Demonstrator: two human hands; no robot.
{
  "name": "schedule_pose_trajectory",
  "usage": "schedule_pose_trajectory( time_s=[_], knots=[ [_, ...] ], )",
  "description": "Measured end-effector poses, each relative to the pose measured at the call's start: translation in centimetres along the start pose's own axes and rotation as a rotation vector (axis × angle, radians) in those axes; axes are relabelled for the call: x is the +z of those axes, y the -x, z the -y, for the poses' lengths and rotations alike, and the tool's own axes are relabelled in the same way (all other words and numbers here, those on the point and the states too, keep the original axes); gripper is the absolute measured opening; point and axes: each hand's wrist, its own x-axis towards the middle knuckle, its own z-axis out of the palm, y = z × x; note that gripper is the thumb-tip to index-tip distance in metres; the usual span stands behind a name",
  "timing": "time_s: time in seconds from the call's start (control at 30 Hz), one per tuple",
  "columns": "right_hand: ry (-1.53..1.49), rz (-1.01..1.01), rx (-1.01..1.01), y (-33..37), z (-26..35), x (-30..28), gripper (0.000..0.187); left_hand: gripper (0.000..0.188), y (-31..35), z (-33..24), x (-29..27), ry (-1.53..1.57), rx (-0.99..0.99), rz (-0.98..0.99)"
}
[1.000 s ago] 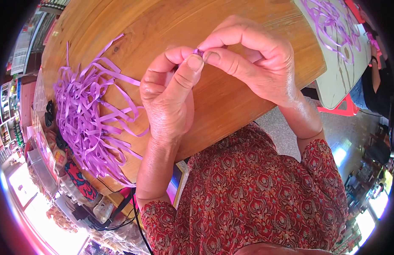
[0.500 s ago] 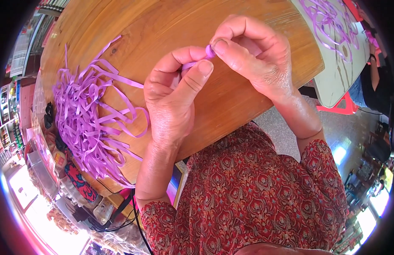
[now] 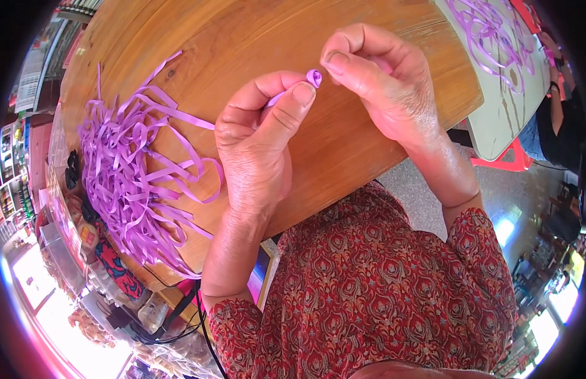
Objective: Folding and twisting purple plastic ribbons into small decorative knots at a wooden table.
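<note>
A small purple ribbon rose [image 3: 314, 78], rolled into a tight spiral, is pinched between the thumb and forefinger of my left hand [image 3: 261, 126]. A strip of the same ribbon runs back from it into that hand, partly hidden by the fingers. Just to the right and a little apart, my right hand [image 3: 387, 82] is closed, thumb against bent forefinger, with nothing showing between them. On the table's left lies a big loose heap of purple ribbon [image 3: 128, 170]. One strand from the heap reaches behind my left hand.
Both hands are above the wooden table [image 3: 242, 38]. A pale side table [image 3: 501, 126] at the right bears more purple ribbon [image 3: 489, 31], with another person's arm [image 3: 556, 107] beside it. Packed bags [image 3: 119, 271] and a black cable [image 3: 201, 316] crowd the lower left.
My right hand has let go of the ribbon rose and drawn slightly right. The rolled end now shows, still held in my left hand, which has barely moved.
</note>
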Motion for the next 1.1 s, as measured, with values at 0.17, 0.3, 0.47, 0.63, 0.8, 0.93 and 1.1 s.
schedule_pose_trajectory(
  time_s=[0.17, 0.3, 0.47, 0.63, 0.8, 0.93, 1.1],
  knots=[
    [0.061, -0.057, -0.093, 0.3, 0.43, 0.34, 0.007, 0.014, -0.03, 0.04, -0.37, 0.068, -0.049, 0.032],
    [0.161, -0.015, -0.333, 0.28, 0.3, 0.29, 0.009, 0.013, -0.08, 0.14, -0.35, 0.053, -0.046, 0.018],
    [0.573, 0.078, -0.626, -0.18, 0.48, -0.26, 0.02, 0.014, -0.13, 0.15, -0.23, 0.036, -0.006, -0.003],
    [0.469, 0.086, -0.515, -0.16, 0.03, 0.09, 0.022, 0.015, -0.12, 0.13, -0.27, 0.05, 0.003, 0.011],
    [0.405, 0.07, -0.473, -0.14, -0.28, 0.13, 0.021, 0.016, -0.13, 0.19, -0.5, 0.075, 0.001, 0.027],
    [0.531, 0.086, -0.593, -0.16, 0.04, -0.05, 0.02, 0.015, -0.09, 0.04, -0.35, 0.042, 0.015, 0.017],
    [0.521, 0.085, -0.577, 0.1, 0.24, 0.05, 0.019, 0.015, -0.1, 0.21, -0.27, -0.011, 0.039, 0.01]
  ],
)
